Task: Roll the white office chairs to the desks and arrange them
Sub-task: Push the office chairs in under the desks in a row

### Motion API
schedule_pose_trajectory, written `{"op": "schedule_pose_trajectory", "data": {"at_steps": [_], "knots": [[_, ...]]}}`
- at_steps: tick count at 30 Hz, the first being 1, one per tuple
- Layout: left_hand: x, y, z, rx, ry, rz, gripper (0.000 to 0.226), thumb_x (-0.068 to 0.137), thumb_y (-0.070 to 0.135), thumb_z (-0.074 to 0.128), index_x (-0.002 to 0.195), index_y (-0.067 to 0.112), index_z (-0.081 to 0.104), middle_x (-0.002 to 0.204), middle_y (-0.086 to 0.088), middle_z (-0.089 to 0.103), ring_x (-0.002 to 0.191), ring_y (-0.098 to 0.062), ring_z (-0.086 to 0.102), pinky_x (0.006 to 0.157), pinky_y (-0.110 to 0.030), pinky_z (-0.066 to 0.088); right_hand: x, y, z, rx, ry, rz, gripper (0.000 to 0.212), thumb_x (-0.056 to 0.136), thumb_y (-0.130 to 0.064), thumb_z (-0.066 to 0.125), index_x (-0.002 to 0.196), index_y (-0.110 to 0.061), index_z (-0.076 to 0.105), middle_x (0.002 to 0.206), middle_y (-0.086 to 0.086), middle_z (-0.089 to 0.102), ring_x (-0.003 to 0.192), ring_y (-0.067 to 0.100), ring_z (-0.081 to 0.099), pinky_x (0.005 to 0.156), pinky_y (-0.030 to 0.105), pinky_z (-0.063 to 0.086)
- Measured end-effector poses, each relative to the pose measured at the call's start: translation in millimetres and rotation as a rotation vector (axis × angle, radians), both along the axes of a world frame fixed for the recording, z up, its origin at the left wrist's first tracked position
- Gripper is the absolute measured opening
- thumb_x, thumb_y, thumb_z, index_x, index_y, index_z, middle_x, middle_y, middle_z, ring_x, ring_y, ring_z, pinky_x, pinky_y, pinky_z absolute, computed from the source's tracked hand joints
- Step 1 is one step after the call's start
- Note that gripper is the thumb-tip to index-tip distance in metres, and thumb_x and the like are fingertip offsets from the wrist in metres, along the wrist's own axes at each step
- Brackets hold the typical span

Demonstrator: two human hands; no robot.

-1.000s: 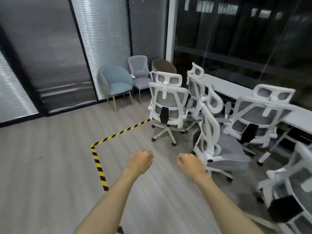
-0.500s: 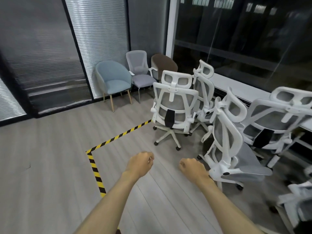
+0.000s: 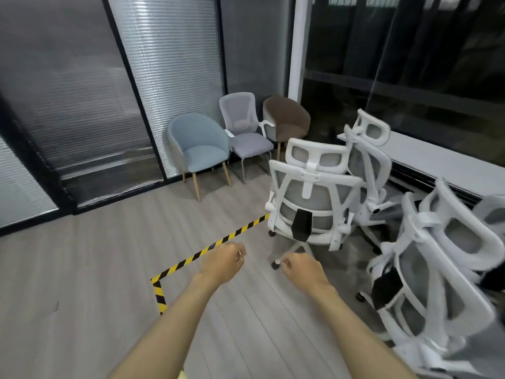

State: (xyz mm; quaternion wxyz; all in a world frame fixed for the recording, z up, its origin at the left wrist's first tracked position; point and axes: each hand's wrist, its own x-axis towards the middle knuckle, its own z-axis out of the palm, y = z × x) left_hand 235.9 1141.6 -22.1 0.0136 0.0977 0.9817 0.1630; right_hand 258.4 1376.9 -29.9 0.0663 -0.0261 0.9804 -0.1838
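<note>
Several white mesh office chairs crowd the right side by a long white desk (image 3: 426, 157) under the dark window. The nearest upright chair (image 3: 314, 198) shows its back, with a black lumbar piece. Behind it stands a second chair (image 3: 369, 149) at the desk's end. A third chair (image 3: 437, 274) leans close at my right. My left hand (image 3: 222, 262) and my right hand (image 3: 302, 269) are held out as fists in front of the first chair, holding nothing and touching no chair.
A blue tub chair (image 3: 200, 149), a grey mesh side chair (image 3: 244, 132) and a brown tub chair (image 3: 289, 119) line the back wall. Black-yellow floor tape (image 3: 207, 251) makes a corner on the grey wood floor. Glass partitions with blinds run along the left.
The view has swung left and moved closer to the chairs, so they shifted right and grew larger. Both fists keep the same pose.
</note>
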Motion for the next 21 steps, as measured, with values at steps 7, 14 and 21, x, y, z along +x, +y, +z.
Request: {"op": "schedule_pose_trajectory", "data": {"at_steps": [7, 14, 21], "knots": [[-151, -59, -17, 0.051, -0.028, 0.045, 0.022, 0.099, 0.028, 0.048, 0.111, 0.030, 0.066, 0.109, 0.010, 0.066, 0.093, -0.017, 0.063, 0.068, -0.030, 0.046, -150, -68, -6, 0.064, -0.021, 0.042, 0.027, 0.100, -0.028, 0.043, 0.106, -0.019, 0.067, 0.106, 0.007, 0.070, 0.098, 0.035, 0.065, 0.073, 0.035, 0.044], [-318, -128, -27, 0.086, -0.089, 0.007, 0.020, 0.096, 0.026, 0.049, 0.106, 0.028, 0.067, 0.105, 0.007, 0.069, 0.095, -0.022, 0.064, 0.079, -0.039, 0.056, -313, -138, -12, 0.084, -0.014, -0.033, 0.028, 0.100, -0.032, 0.043, 0.097, -0.018, 0.067, 0.101, 0.007, 0.069, 0.088, 0.032, 0.064, 0.073, 0.037, 0.051], [-481, -150, -15, 0.039, -0.039, -0.116, 0.022, 0.100, 0.025, 0.047, 0.106, 0.023, 0.068, 0.102, 0.002, 0.069, 0.091, -0.023, 0.064, 0.074, -0.037, 0.056, -463, -167, 2, 0.027, -0.037, -0.093, 0.027, 0.102, -0.026, 0.046, 0.085, -0.009, 0.060, 0.087, 0.012, 0.068, 0.082, 0.037, 0.064, 0.069, 0.040, 0.050]]}}
